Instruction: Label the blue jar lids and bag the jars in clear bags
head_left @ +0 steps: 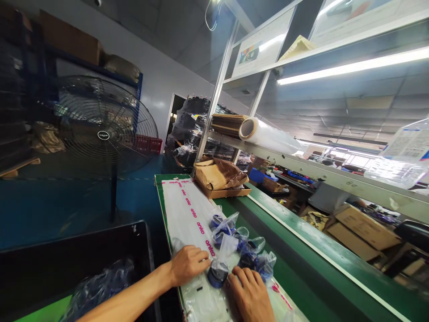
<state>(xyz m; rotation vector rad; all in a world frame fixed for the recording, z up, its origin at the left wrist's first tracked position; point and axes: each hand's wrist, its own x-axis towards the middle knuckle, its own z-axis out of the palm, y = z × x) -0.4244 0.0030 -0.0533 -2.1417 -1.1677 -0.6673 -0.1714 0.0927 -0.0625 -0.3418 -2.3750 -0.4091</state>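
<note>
Your green tabletop (241, 208) carries a white printed sheet (181, 214), with clear-bagged blue pieces (248, 259) clustered along its right side. Your left hand (190, 264), fingers curled, and right hand (251, 290), fingers bent, flank one bagged round piece (217, 273) on the sheet; I can't tell whether either grips it.

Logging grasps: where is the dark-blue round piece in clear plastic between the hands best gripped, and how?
Probably by opposite sides of the round piece, from left and right: its loose clear bag bunches on the far side, leaving those edges reachable.
</note>
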